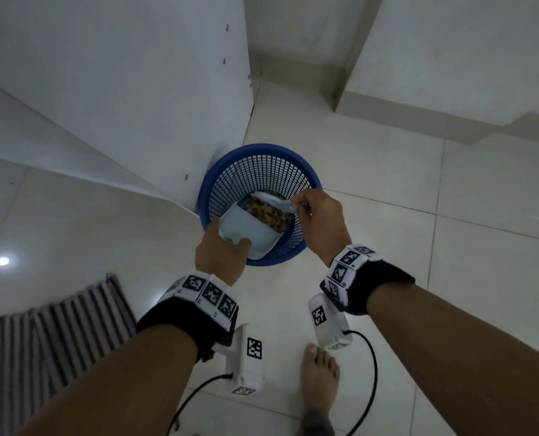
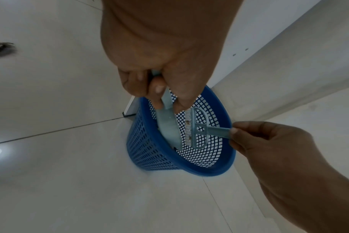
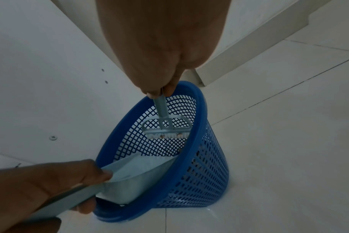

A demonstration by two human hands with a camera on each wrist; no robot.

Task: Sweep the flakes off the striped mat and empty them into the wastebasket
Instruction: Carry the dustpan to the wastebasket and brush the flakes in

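The left hand (image 1: 219, 253) grips the dustpan (image 1: 252, 229), tilted into the basket (image 1: 230, 171), flakes (image 1: 269, 212) apparently at its lip. The right hand (image 1: 320, 212) pinches the brush (image 2: 197, 128) handle just beyond.

wastebasket (image 1: 230, 171): blue plastic lattice, smooth rim, slight sheen | dustpan (image 1: 246, 226): pale blue plastic, smooth, matt | brush (image 2: 197, 128): pale blue plastic frame, whitish bristles | flakes (image 1: 269, 212): brown, dry, rough | striped mat (image 1: 41, 335): woven cloth, matt | floor (image 1: 419, 234): glossy pale tile, reflecting a lamp
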